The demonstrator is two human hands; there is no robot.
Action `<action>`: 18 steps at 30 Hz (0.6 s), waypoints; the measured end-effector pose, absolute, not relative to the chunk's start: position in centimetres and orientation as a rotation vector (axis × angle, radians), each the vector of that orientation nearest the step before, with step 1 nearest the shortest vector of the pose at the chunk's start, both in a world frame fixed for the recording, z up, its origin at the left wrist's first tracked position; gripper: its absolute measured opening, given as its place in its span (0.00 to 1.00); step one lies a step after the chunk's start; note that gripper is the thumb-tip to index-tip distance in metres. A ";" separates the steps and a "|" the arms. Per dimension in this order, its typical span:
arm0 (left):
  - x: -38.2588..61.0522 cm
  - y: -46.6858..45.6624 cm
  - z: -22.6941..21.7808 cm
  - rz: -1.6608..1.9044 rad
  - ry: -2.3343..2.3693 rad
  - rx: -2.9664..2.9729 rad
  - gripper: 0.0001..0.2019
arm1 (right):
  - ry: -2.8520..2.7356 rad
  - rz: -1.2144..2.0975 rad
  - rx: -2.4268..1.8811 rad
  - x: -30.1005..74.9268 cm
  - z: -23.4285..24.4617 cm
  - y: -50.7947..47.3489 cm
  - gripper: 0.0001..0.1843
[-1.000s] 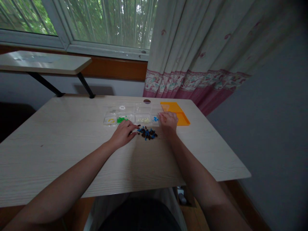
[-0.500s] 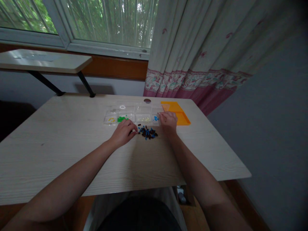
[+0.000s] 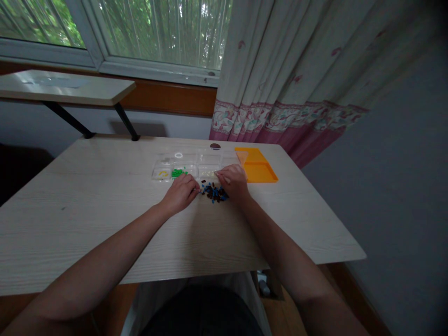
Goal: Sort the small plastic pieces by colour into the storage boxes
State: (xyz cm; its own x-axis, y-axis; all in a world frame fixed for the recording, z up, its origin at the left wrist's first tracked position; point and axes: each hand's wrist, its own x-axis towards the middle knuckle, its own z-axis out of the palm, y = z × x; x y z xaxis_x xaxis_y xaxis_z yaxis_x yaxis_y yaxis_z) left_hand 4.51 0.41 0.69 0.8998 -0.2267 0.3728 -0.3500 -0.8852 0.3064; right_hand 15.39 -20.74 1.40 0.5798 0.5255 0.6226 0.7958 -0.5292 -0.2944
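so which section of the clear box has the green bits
The near-row section second from left holds the green bits; its neighbours hold yellow bits and pale bits.

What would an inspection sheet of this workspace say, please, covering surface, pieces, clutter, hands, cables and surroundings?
Surface: pale wood-grain table.
Job's things: pile of dark and blue pieces on the table, on the near side of the clear box; yellow pieces, green pieces and pale pieces in separate compartments.
Clutter: orange tray to the box's right; dark disc near the back edge.
Hands: left hand at the pile's left edge; right hand over the box's right part, fingertips by the pale pieces; any grip unclear.
Cables: nothing seen on the table.
Surroundings: window, curtain, raised shelf at back left.
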 end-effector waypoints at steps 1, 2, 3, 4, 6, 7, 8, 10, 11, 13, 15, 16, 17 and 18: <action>4.5 0.4 0.8 0.471 -0.419 2.690 0.08 | -1.134 -0.592 -2.226 15.2 1.5 -20.6 0.11; 4.5 0.3 0.8 0.481 -0.412 2.682 0.09 | -1.222 -0.548 -2.197 15.0 1.6 -20.5 0.10; 4.5 0.3 0.9 0.495 -0.400 2.671 0.09 | -1.305 -0.503 -2.164 14.8 1.6 -20.3 0.09; 4.5 0.3 0.9 0.513 -0.385 2.657 0.09 | -1.375 -0.465 -2.130 14.7 1.6 -20.2 0.08; 4.5 0.3 0.9 0.551 -0.355 2.625 0.10 | -1.459 -0.414 -2.077 14.3 1.6 -19.9 0.07; 4.6 0.4 0.8 0.568 -0.343 2.608 0.10 | -1.475 -0.399 -2.060 14.1 1.6 -19.7 0.07; 4.6 0.4 0.7 0.580 -0.336 2.592 0.10 | -1.480 -0.391 -2.052 14.0 1.5 -19.6 0.08; 4.7 0.5 0.6 0.591 -0.331 2.566 0.10 | -1.475 -0.392 -2.051 13.7 1.4 -19.3 0.08; 4.8 0.6 0.5 0.592 -0.333 2.557 0.10 | -1.476 -0.397 -2.055 13.6 1.3 -19.2 0.08; 4.8 0.6 0.4 0.594 -0.338 2.542 0.10 | -1.473 -0.414 -2.069 13.3 1.3 -19.0 0.08; 4.9 0.6 0.4 0.597 -0.345 2.531 0.10 | -1.462 -0.421 -2.092 13.2 1.3 -18.8 0.07; 4.9 0.6 0.4 0.597 -0.349 2.526 0.10 | -1.457 -0.422 -2.103 13.1 1.3 -18.7 0.07; 4.8 0.6 0.4 0.597 -0.352 2.523 0.10 | -1.454 -0.424 -2.112 13.0 1.3 -18.7 0.07; 4.8 0.6 0.4 0.597 -0.354 2.521 0.10 | -1.454 -0.427 -2.118 13.0 1.3 -18.6 0.06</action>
